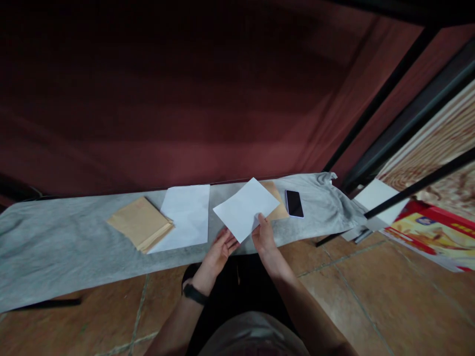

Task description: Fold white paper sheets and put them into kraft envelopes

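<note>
A white sheet of paper is held tilted over the cloth-covered bench. My right hand pinches its lower right edge, thumb on top and the other fingers mostly hidden beneath. At the lower left edge is my left hand, palm up, its fingers stretched out and apart by the paper; whether they bear any weight I cannot tell. Partly covered by the sheet, a brown envelope lies on the bench. Left of my hands, a stack of brown envelopes overlaps white paper.
A smartphone lies to the right on the grey cloth. Behind the bench rises a dark red panel. Black metal bars slant at the right, near a red and yellow box and a white box.
</note>
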Demonstrator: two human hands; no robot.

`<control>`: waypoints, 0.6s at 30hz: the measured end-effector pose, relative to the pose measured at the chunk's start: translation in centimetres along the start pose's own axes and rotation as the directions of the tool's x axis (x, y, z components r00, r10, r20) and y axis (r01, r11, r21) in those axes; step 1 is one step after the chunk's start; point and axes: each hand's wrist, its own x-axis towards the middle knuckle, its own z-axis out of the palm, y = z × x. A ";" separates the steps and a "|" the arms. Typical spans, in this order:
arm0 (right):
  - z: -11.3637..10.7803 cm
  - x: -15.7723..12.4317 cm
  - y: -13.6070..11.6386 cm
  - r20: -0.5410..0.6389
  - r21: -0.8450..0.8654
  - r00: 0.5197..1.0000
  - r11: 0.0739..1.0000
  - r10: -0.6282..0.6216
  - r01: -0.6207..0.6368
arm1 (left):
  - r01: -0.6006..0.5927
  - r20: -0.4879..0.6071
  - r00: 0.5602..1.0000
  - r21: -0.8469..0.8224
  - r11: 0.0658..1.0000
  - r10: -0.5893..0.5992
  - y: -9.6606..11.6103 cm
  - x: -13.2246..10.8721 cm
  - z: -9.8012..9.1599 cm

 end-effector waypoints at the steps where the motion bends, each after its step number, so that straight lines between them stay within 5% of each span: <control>1: -0.7 -0.2 0.7 -0.042 -0.015 0.999 1.000 0.019 -0.019 | -0.010 0.002 1.000 -0.012 1.000 0.010 -0.1 0.1 0.3; 8: -4.3 -1.0 4.5 -0.174 -0.093 0.980 0.989 0.101 -0.119 | 0.106 -0.103 0.989 -0.036 0.994 -0.109 -0.9 0.9 0.4; 13: -4.1 -1.7 5.9 -0.158 -0.094 0.973 0.979 0.167 -0.183 | -0.148 -0.157 0.968 0.264 0.953 0.194 -1.6 2.0 -0.7; 18: -5.5 -2.0 5.9 -0.009 -0.192 0.971 0.952 0.240 -0.237 | -0.260 -0.140 0.884 0.645 0.718 0.446 0.7 4.4 -3.4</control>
